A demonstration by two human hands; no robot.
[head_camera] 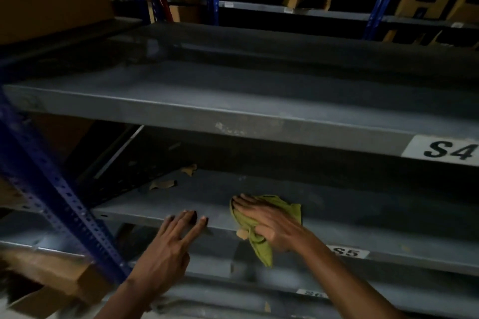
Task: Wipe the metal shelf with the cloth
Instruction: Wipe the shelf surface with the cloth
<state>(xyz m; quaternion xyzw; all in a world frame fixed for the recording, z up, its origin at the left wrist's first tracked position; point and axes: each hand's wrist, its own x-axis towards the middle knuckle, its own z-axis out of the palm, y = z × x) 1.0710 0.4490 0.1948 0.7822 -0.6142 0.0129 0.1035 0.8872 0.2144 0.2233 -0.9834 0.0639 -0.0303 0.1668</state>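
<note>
A grey metal shelf (363, 212) marked S5 runs across the lower middle of the view. A green cloth (290, 208) lies near its front edge, one end hanging down over the lip. My right hand (269, 223) presses flat on the cloth, thumb hooked around the hanging part. My left hand (171, 243) rests to the left of the cloth, fingers spread, fingertips touching the shelf's front edge and holding nothing.
Torn brown scraps (163, 184) lie at the back left of the S5 shelf. The S4 shelf (233, 111) overhangs above. A blue perforated upright (59, 202) stands at left, a cardboard box (59, 282) below it. More racks with boxes stand behind.
</note>
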